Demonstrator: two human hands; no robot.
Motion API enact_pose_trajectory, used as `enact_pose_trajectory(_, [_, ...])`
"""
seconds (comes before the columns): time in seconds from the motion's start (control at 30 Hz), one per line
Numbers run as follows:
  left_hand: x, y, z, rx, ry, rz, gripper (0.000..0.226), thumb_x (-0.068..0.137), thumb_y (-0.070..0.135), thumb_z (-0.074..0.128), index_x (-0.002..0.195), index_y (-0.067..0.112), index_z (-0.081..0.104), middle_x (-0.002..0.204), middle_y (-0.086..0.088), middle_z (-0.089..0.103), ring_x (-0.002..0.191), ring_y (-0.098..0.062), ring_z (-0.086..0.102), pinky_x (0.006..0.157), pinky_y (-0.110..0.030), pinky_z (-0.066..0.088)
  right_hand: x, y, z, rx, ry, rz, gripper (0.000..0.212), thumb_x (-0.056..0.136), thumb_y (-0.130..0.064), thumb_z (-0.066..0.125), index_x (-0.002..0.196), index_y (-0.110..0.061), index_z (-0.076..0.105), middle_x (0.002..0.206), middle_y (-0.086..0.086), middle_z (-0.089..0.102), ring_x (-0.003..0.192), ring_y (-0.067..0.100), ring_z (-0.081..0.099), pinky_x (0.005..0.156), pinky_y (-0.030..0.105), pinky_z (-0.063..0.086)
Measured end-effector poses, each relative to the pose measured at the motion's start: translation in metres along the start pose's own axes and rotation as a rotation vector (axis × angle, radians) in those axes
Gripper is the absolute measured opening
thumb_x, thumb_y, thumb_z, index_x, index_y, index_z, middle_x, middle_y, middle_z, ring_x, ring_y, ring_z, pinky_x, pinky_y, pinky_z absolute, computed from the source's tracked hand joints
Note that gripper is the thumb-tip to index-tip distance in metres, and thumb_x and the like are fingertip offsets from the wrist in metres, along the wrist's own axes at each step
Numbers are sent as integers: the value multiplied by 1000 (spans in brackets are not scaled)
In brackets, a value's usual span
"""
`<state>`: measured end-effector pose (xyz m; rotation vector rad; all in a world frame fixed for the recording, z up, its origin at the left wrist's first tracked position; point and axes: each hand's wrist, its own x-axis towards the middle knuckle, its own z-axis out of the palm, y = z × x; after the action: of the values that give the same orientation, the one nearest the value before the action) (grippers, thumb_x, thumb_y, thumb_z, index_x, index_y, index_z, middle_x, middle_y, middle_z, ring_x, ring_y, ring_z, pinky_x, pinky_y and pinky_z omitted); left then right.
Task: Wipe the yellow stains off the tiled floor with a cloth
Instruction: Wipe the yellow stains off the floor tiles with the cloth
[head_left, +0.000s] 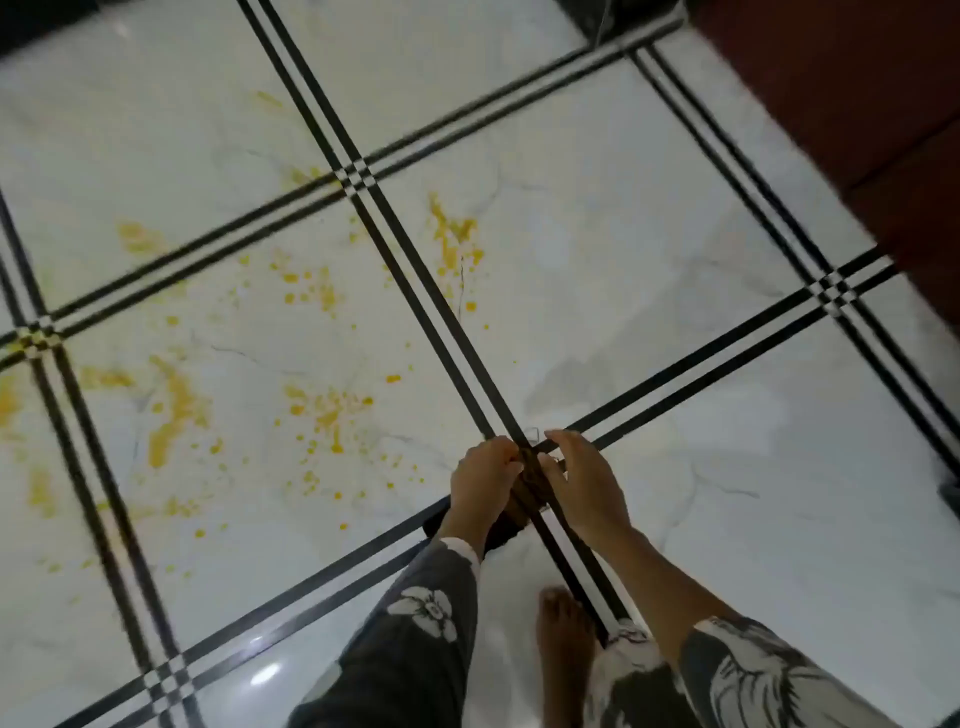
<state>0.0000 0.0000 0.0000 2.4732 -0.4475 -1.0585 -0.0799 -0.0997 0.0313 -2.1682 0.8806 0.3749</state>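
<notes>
Yellow stains (176, 410) are splashed across the white marble-look tiled floor (649, 260), mostly on the left and middle tiles, with another streak (449, 234) near the upper tile crossing. My left hand (483, 478) and my right hand (587, 483) are held close together above the floor in the lower middle. Both grip a dark cloth (519, 506) that is bunched between them and mostly hidden by the fingers. The cloth is in the air, to the right of the stains.
Black double lines (415, 291) border each tile. My bare foot (563, 639) stands on the floor below the hands. A reddish-brown piece of furniture (857, 93) fills the upper right corner. A dark strip runs along the top left edge.
</notes>
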Motion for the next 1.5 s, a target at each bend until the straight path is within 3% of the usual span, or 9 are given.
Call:
enact_pose_trajectory(0.17, [53,-52,76,215,11,115,35,85,28,65,115,14,56,111,-6,61,100,-25,58,79,-34,48,67,61,59,-106,24,-71,37,96,-26,44,130,-12,46,139,5,44,129,22,41,106,34,36])
enact_pose_trajectory(0.33, [91,-84,90,235,260,399,15,71,25,74,82,17,67,74,1,64,64,-20,62,57,-26,48,120,92,83,-272,109,-254,48,97,-39,27,136,-14,41,148,5,36,140,22,26,112,47,26])
enact_pose_trajectory(0.43, [154,-82,48,167,584,295,26,81,29,52,96,13,66,91,-7,65,81,-30,62,69,-37,49,167,91,92,-369,224,-369,54,98,-44,14,137,-15,38,145,6,42,136,20,31,109,45,31])
enact_pose_trajectory(0.53, [185,-57,33,11,705,191,47,93,20,47,138,6,41,143,-13,43,132,-29,39,109,-40,28,206,77,98,-345,341,-368,54,98,-39,14,137,-13,41,144,7,42,135,22,35,111,41,24])
enact_pose_trajectory(0.67, [182,-37,76,131,564,182,63,98,41,8,143,3,30,150,-11,34,140,-21,29,117,-41,6,229,64,100,-352,419,-350,55,96,-33,13,140,-11,38,146,8,38,136,24,34,112,40,17])
enact_pose_trajectory(0.83, [169,-79,70,418,500,391,56,95,38,27,141,9,39,146,-7,41,136,-19,37,112,-40,16,224,89,89,-381,458,-286,62,97,-43,8,140,-12,39,146,9,39,134,26,37,110,45,25])
enact_pose_trajectory(1.03, [230,-75,25,299,661,-29,66,93,47,7,150,14,8,158,-9,8,146,-26,5,115,-45,-3,229,102,95,-426,516,-322,52,96,-37,22,140,-15,39,147,6,37,135,23,36,110,40,16])
enact_pose_trajectory(1.27, [187,-71,69,534,455,558,54,94,35,27,145,17,33,150,-1,33,140,-18,28,117,-39,14,227,101,94,-439,523,-329,51,97,-33,19,141,-15,38,147,6,37,135,23,36,109,41,19])
enact_pose_trajectory(1.5, [254,-45,25,398,559,188,59,95,39,9,150,16,10,158,-2,13,145,-18,9,117,-40,2,230,100,96,-427,508,-300,52,95,-34,20,143,-18,34,150,2,33,138,21,31,112,42,18])
